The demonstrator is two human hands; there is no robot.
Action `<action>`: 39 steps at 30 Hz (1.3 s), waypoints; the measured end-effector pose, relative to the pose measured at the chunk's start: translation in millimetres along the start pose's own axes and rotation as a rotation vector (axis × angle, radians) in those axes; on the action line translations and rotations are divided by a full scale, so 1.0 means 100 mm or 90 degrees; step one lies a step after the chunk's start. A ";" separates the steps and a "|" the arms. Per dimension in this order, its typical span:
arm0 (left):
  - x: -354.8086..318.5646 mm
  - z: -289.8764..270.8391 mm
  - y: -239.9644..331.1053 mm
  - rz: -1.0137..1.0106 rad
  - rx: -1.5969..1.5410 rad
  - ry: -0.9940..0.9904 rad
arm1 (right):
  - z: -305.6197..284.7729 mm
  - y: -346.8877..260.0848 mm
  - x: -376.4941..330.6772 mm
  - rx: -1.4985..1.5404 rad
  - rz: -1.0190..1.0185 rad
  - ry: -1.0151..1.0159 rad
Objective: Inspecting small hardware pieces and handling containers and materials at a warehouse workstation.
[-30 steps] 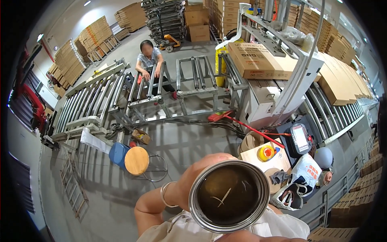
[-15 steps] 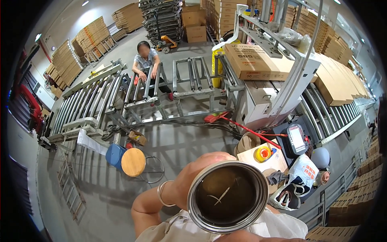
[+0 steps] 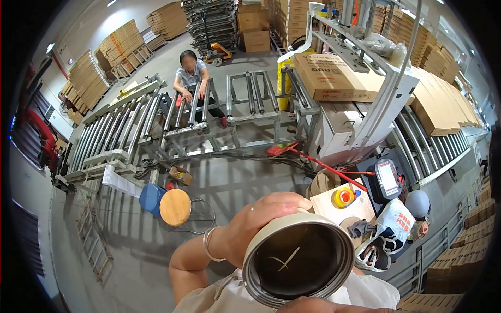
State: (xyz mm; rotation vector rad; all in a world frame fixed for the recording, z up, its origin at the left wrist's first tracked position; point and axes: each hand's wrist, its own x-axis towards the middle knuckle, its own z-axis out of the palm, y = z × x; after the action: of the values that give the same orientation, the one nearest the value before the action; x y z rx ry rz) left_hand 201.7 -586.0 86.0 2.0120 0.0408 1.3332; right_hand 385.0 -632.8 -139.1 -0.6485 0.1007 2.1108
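Observation:
A pale insulated cup (image 3: 305,217) with a steel rim fills the lower middle of the view, close to me and tilted my way. Dark brownish liquid (image 3: 300,261) lies inside it, with thin pale slivers (image 3: 286,260) on the surface. My left hand (image 3: 263,221) wraps round the far left side of the cup, its fingers closed; bangles circle the wrist. Only a small patch of skin shows at the cup's right side, perhaps my right hand (image 3: 358,271); its fingers are hidden.
A wooden-topped stool (image 3: 175,207) and blue bin (image 3: 150,199) stand at left. Across the floor, another person (image 3: 191,78) crouches by a roller conveyor (image 3: 180,134). To the right are a board with yellow tape (image 3: 343,197), a control panel (image 3: 386,179), bags (image 3: 394,221) and cartons (image 3: 334,78).
The cup has tipped further toward me, so more of its pale outer wall shows at the far side. My left hand has risen slightly with it.

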 end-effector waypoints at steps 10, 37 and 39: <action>0.17 -0.09 -0.05 0.105 0.058 0.013 | -0.13 -0.02 0.12 0.036 0.052 -0.039; 0.40 -0.29 0.07 0.160 0.190 -0.036 | -0.08 -0.03 0.19 0.018 0.073 -0.075; 0.40 -0.29 0.08 0.162 0.192 -0.038 | -0.05 -0.03 0.18 0.010 0.076 -0.076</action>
State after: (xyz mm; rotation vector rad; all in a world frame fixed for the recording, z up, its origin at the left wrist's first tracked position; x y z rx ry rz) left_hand 193.8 -560.5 128.3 2.3733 -0.0472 1.4955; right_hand 381.3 -619.0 -151.6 -0.5170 0.0925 2.2562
